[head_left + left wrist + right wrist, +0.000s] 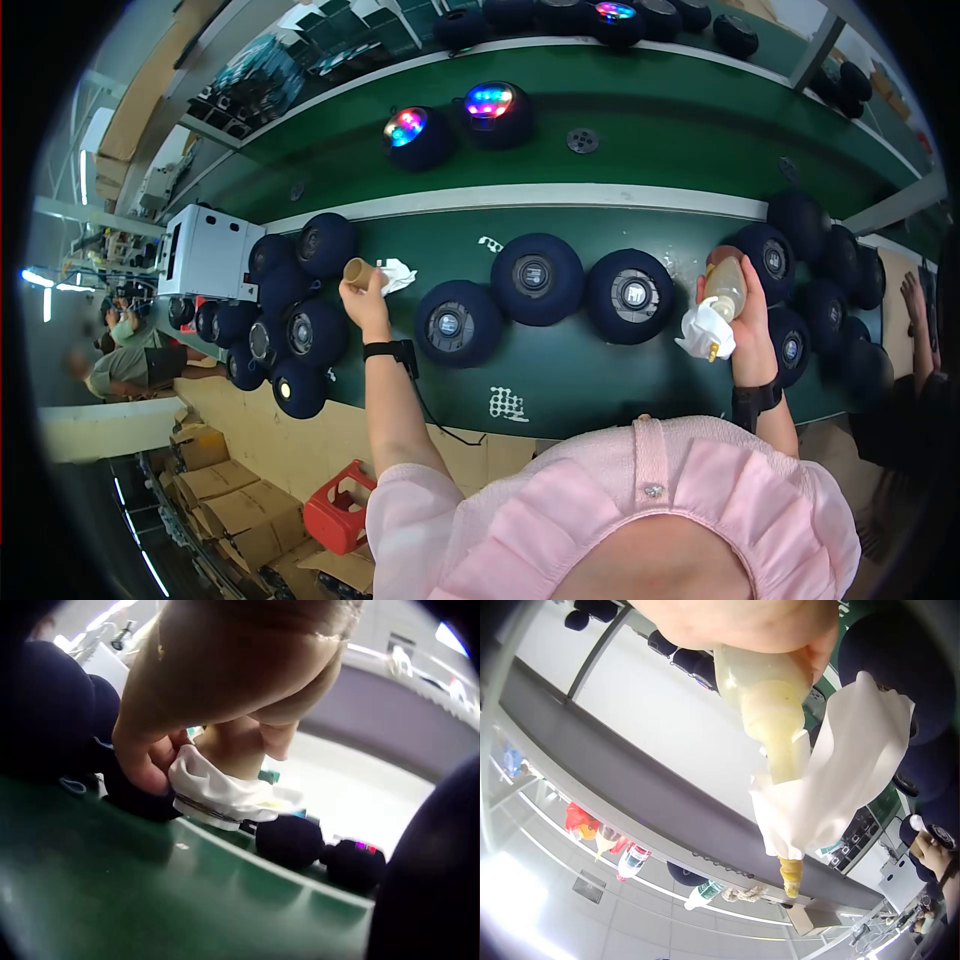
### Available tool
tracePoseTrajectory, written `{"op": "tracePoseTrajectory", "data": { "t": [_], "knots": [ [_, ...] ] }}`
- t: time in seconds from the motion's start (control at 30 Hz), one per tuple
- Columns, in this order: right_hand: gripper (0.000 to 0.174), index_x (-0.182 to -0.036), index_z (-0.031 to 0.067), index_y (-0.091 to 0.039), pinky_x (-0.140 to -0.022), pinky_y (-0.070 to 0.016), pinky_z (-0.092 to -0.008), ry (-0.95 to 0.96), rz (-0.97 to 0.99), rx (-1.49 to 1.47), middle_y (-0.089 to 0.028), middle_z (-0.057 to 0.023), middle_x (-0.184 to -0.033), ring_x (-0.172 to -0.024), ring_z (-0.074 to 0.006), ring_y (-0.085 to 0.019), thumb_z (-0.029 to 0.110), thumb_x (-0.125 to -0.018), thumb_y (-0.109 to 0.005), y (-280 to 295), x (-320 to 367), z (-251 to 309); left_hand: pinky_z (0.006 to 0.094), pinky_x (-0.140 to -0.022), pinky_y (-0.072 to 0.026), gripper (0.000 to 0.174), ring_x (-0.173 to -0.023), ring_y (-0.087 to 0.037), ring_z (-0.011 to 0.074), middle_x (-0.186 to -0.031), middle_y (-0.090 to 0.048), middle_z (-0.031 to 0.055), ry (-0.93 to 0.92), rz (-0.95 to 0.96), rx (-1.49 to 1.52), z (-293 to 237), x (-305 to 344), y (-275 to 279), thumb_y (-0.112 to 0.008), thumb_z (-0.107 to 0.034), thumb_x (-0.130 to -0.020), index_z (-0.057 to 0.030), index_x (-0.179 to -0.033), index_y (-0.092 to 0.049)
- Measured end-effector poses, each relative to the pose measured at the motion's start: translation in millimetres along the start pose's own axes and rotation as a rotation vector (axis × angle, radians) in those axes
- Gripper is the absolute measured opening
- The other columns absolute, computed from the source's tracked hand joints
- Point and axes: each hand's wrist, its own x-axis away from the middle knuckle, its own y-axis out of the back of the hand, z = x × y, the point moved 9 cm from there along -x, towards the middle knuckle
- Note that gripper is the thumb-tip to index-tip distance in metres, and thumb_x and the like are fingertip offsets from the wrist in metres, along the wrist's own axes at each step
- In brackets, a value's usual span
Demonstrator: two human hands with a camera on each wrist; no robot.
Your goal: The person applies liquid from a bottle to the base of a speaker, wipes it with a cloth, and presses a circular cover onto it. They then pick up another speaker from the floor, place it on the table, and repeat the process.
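My left hand (pixel 368 305) holds a short tan cardboard tube (pixel 357 270) between curled fingers and thumb. Crumpled white paper (pixel 214 784) hangs around the tube's lower end in the left wrist view. My right hand (pixel 754 330) grips a translucent squeeze bottle (pixel 769 697) of yellowish liquid, its nozzle tilted down. White tissue (pixel 840 765) is wrapped about the nozzle, and the yellow-brown tip (pixel 791 876) pokes out below. Between the hands, three round dark-blue speakers (pixel 538 279) sit on the green table (pixel 580 385) with their grey panels facing up.
More round speakers (pixel 318 333) crowd the table's left end beside a white machine (pixel 212 252). Others (pixel 790 345) cluster at the right, close to my right hand. Two lit speakers (pixel 497 115) stand on the green strip behind. A red stool (pixel 340 507) is on the floor.
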Motion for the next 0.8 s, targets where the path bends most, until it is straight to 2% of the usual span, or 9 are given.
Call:
{"op": "tracePoseTrajectory", "data": {
  "t": [0.07,0.17,0.2,0.27,0.3,0.37,0.4,0.63,0.8],
  "knots": [
    [0.046,-0.108,0.0055,-0.05,-0.072,-0.0522,-0.0395,-0.017,0.016,0.009,-0.054,-0.0134,-0.097,-0.084,-0.0304,-0.056,0.04,-0.08,-0.063,-4.9,-2.7,-1.0,0.0321,-0.083,-0.043,0.053,-0.091,-0.055,0.0203,-0.103,-0.057,0.0122,-0.08,0.018,-0.022,0.2,3.7,2.7,-0.075,-0.012,-0.068,0.0049,-0.112,-0.049],
    [0.046,-0.108,0.005,-0.051,-0.073,-0.052,-0.0395,0.006,0.05,0.028,-0.054,-0.0135,-0.096,-0.084,-0.0303,-0.056,0.039,-0.08,-0.063,-8.8,-9.3,4.7,0.033,-0.091,-0.0385,0.052,-0.102,-0.052,0.0224,-0.108,-0.056,0.0155,-0.104,-0.411,-0.25,-44.1,52.7,44.1,-0.067,-0.021,-0.078,0.0074,-0.118,-0.048],
    [0.046,-0.108,0.0058,-0.051,-0.074,-0.0515,-0.0405,-0.015,0.056,0.008,-0.055,-0.0131,-0.095,-0.084,-0.0291,-0.057,0.041,-0.08,-0.062,-8.6,-14.2,4.8,0.033,-0.091,-0.0385,0.052,-0.102,-0.052,0.0224,-0.108,-0.056,0.0155,-0.105,-0.402,-0.255,-41.9,68.3,48.8,-0.067,-0.021,-0.078,0.0074,-0.118,-0.048],
    [0.046,-0.108,0.0062,-0.051,-0.075,-0.0513,-0.0412,0.013,0.064,0.062,-0.055,-0.0126,-0.094,-0.083,-0.0283,-0.057,0.042,-0.08,-0.061,-14.9,-22.7,7.3,0.0326,-0.094,-0.0367,0.039,-0.105,-0.05,0.0216,-0.112,-0.055,0.0145,-0.221,0.006,-0.019,-44.4,92.6,20.6,-0.057,-0.019,-0.086,0.0069,-0.115,-0.051],
    [0.046,-0.107,0.0066,-0.052,-0.076,-0.051,-0.0419,0.039,0.08,0.123,-0.056,-0.0121,-0.093,-0.082,-0.0276,-0.058,0.043,-0.081,-0.06,-19.0,-27.0,9.2,0.0326,-0.094,-0.0367,0.039,-0.105,-0.05,0.0216,-0.112,-0.055,0.0145,-0.216,0.018,-0.026,-49.0,102.3,14.5,-0.057,-0.019,-0.086,0.0069,-0.115,-0.051],
    [0.047,-0.106,0.0058,-0.052,-0.076,-0.0511,-0.045,0.024,0.172,0.128,-0.056,-0.013,-0.089,-0.08,-0.0273,-0.06,0.045,-0.082,-0.058,-32.0,-40.3,8.6,0.0311,-0.093,-0.0385,0.038,-0.105,-0.051,0.0196,-0.116,-0.053,0.0131,0.059,0.421,0.378,-47.7,121.5,-31.6,-0.046,-0.021,-0.091,0.0053,-0.118,-0.05],
    [0.046,-0.106,0.0054,-0.052,-0.075,-0.0511,-0.0459,-0.002,0.175,0.115,-0.056,-0.0139,-0.09,-0.08,-0.0282,-0.06,0.045,-0.082,-0.057,-36.9,-43.1,4.5,0.0301,-0.093,-0.0395,0.036,-0.104,-0.052,0.0189,-0.117,-0.052,0.0118,0.109,0.482,0.384,-51.6,127.5,-41.6,-0.049,-0.016,-0.089,0.0027,-0.12,-0.049],
    [0.044,-0.103,0.0046,-0.05,-0.072,-0.0509,-0.0488,-0.165,0.124,-0.016,-0.057,-0.0176,-0.089,-0.08,-0.033,-0.058,0.043,-0.084,-0.055,-22.2,-51.9,-11.1,0.0293,-0.093,-0.0381,0.042,-0.104,-0.049,0.0172,-0.116,-0.049,0.0102,0.212,0.541,0.352,-70.2,172.3,-67.2,-0.055,-0.009,-0.084,0.0001,-0.123,-0.042],
    [0.046,-0.107,0.004,-0.049,-0.072,-0.0514,-0.0472,-0.076,0.026,-0.04,-0.057,-0.0196,-0.089,-0.078,-0.0352,-0.059,0.044,-0.083,-0.056,10.1,-41.8,20.0,0.032,-0.1,-0.0316,0.043,-0.113,-0.043,0.0198,-0.123,-0.044,0.0108,0.167,0.676,0.285,-86.3,225.2,-98.6,-0.054,-0.008,-0.084,-0.0001,-0.124,-0.04]
  ]
}}
